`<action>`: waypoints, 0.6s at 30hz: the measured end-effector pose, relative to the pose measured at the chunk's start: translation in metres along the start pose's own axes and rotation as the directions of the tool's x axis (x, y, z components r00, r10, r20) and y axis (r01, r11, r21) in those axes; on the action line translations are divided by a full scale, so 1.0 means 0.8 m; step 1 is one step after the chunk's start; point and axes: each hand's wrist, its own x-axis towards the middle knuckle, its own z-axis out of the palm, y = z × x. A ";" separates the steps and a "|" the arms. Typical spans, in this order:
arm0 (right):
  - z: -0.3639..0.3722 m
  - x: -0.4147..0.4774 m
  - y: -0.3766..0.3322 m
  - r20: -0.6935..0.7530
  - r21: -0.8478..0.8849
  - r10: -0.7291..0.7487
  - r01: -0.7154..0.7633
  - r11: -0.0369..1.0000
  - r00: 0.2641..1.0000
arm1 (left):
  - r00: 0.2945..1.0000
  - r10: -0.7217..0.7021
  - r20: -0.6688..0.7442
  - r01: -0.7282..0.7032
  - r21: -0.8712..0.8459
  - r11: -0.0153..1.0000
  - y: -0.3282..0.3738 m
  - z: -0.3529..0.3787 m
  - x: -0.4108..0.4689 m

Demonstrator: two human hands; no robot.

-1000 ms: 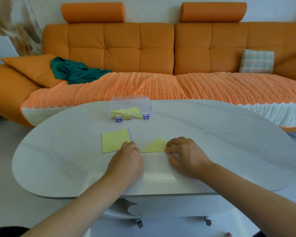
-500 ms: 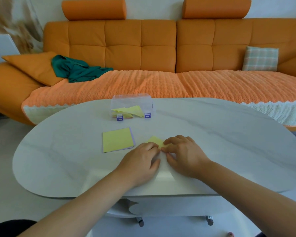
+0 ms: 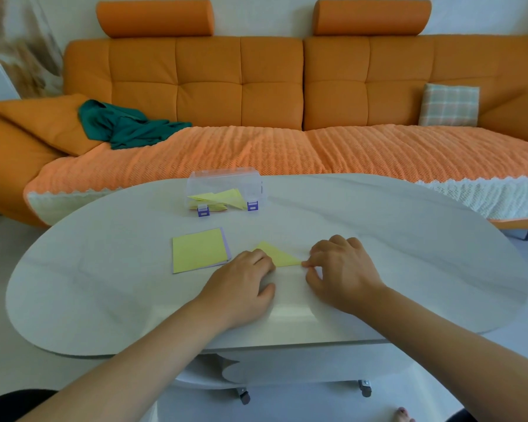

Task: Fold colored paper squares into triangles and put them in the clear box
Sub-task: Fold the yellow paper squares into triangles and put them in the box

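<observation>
A yellow folded paper triangle [image 3: 279,255] lies flat on the white oval table [image 3: 104,284], near the front edge, between the two hands. The left hand [image 3: 241,278] is on its left side and covers the left part of the paper. Its fingers are bent with the knuckles up, and its thumb lies on the table nearer to the person. The fingertips are hidden under the hand, so I cannot tell if they pinch the paper or only press on it.

The right hand [image 3: 339,275] is at the right end of the triangle. Its thumb and forefinger are closed together on the sharp right corner and pinch it; the other fingers are curled above the table. The middle and the far corner of the triangle stay visible between both hands.

Just left of the left hand is a stack of yellow paper squares [image 3: 199,253], with the edge of a lilac sheet [image 3: 226,245] showing under it. Farther away, near the far edge of the table, stands a clear plastic box [image 3: 226,184] with two purple latches [image 3: 203,211]. Inside it lie several yellow paper triangles [image 3: 226,198].

Behind the table is an orange sofa [image 3: 208,86] with a teal cloth [image 3: 125,129] at the left and a checked cushion [image 3: 450,105] at the right.
</observation>
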 end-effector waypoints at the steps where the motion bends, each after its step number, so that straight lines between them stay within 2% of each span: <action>1: 0.000 -0.001 0.000 -0.001 -0.002 -0.001 0.001 1.000 1.000 | 1.000 0.004 -0.002 -0.004 -0.013 1.000 -0.001 0.001 0.001; 9: -0.001 0.005 0.004 -0.012 0.086 -0.069 0.070 0.994 0.998 | 1.000 -0.003 0.018 0.006 -0.159 0.987 -0.021 -0.001 0.017; 13: -0.001 0.018 0.000 0.036 0.164 -0.151 0.143 0.976 0.988 | 0.998 -0.047 0.029 0.051 -0.154 0.987 -0.025 0.000 0.029; 18: 0.002 0.036 -0.001 0.088 0.209 -0.198 0.177 0.962 0.976 | 1.000 -0.023 -0.011 0.020 -0.208 0.978 -0.032 -0.005 0.040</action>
